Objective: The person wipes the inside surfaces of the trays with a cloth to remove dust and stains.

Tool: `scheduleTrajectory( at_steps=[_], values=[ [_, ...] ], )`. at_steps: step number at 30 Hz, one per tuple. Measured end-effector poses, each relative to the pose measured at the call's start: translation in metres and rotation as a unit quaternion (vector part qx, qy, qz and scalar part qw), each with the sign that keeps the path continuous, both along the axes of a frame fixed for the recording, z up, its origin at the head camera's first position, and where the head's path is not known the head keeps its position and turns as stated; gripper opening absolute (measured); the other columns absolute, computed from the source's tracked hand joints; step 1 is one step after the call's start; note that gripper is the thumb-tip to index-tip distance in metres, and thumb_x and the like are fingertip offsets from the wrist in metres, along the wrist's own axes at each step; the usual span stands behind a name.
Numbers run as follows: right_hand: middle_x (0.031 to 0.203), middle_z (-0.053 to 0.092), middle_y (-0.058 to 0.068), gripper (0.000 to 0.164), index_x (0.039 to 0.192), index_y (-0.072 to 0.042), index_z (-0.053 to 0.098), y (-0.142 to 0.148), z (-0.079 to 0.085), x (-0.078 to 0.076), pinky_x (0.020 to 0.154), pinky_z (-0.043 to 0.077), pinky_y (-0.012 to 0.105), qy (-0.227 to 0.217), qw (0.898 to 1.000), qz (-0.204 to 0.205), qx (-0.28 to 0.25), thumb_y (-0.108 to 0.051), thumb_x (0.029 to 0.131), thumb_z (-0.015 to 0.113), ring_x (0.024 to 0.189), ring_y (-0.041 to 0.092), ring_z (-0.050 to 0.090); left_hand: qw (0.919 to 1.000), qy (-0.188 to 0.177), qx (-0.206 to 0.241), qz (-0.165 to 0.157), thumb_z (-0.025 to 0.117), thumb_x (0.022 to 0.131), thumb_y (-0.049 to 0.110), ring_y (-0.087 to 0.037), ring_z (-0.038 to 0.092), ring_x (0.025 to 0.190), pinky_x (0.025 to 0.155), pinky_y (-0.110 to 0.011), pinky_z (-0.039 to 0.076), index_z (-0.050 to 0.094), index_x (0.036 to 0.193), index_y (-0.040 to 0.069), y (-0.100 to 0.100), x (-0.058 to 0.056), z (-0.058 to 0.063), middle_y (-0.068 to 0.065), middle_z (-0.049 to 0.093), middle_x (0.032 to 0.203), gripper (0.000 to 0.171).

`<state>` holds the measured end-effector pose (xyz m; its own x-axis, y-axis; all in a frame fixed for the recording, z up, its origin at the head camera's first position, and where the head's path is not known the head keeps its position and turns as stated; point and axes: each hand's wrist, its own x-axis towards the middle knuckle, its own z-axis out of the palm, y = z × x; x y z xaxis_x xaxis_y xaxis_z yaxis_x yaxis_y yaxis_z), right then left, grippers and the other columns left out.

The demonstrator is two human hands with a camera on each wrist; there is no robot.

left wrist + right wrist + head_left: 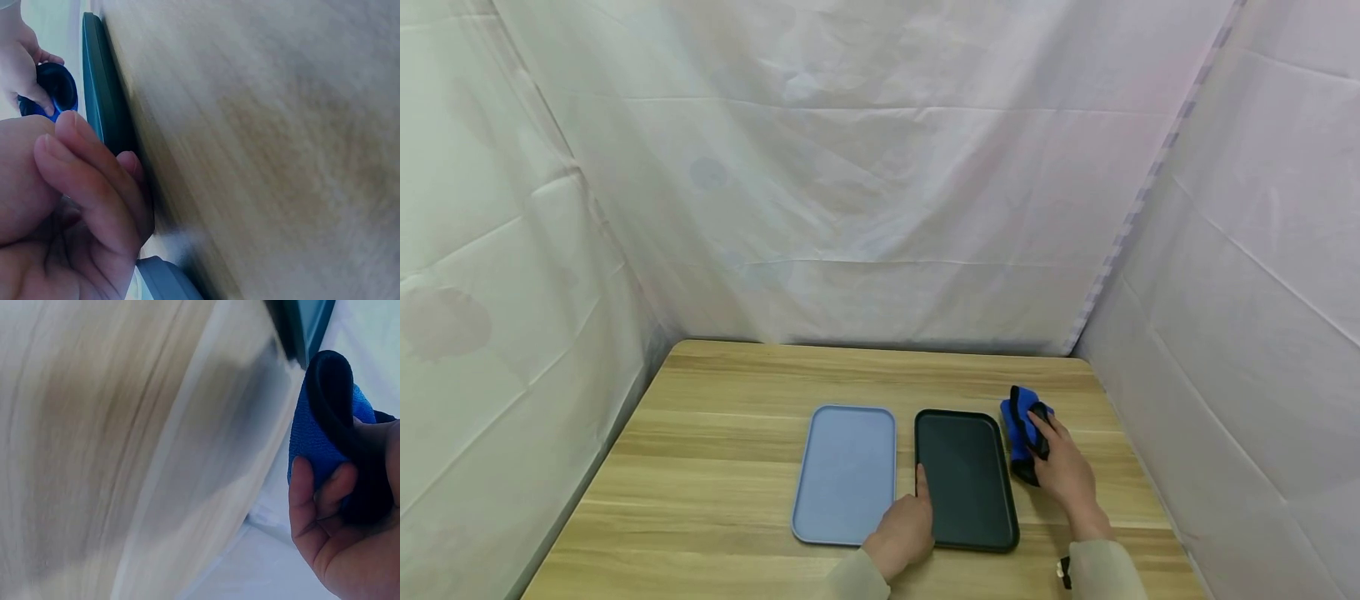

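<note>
My right hand (1063,471) grips a folded blue cloth with black edging (1018,421), just right of a dark green tray (966,479). In the right wrist view, fingers (303,494) curl against the bunched blue fabric (319,440), which hangs above the table. My left hand (906,529) is at the near left corner of the green tray, its index finger extended along that tray's left rim. The left wrist view shows its other fingers (94,194) loosely bent, holding nothing visible. A light blue tray (846,475) lies flat just left of the green one.
Both trays lie on a wood-grain table (715,467). White curtains (880,208) hang behind the table and along its left and right sides. A small dark item (1065,572) shows beside the right sleeve.
</note>
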<state>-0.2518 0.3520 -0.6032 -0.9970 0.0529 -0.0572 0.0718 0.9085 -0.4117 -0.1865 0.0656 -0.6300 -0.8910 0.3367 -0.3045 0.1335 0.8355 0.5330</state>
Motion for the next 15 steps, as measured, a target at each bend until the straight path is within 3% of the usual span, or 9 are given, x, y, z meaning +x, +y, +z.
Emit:
scheduleTrajectory(
  at_steps=[7,15],
  values=[
    [0.166,0.023,0.029,0.074,0.163,-0.017,0.032,0.012,-0.004,-0.005,0.081,0.054,0.059,-0.012,1.0,0.007,0.009,-0.007,0.096,0.063,0.128,0.057,0.054,0.9999,0.008,-0.006,-0.005,0.078,0.087,0.006,-0.013,0.043,0.041,0.041,-0.029,0.034,0.013,0.164,-0.003,0.0,0.0,-0.002,-0.002,0.051,0.05,0.102],
    [0.169,0.015,0.027,0.082,0.165,-0.02,0.026,0.022,-0.014,-0.013,0.066,0.052,0.048,-0.013,1.0,0.016,0.024,0.0,0.094,0.062,0.112,0.053,0.064,0.9999,0.011,-0.01,-0.008,0.079,0.086,0.007,-0.013,0.044,0.042,0.042,-0.029,0.036,0.014,0.164,-0.003,0.0,0.0,-0.001,-0.002,0.051,0.051,0.102]
  ],
)
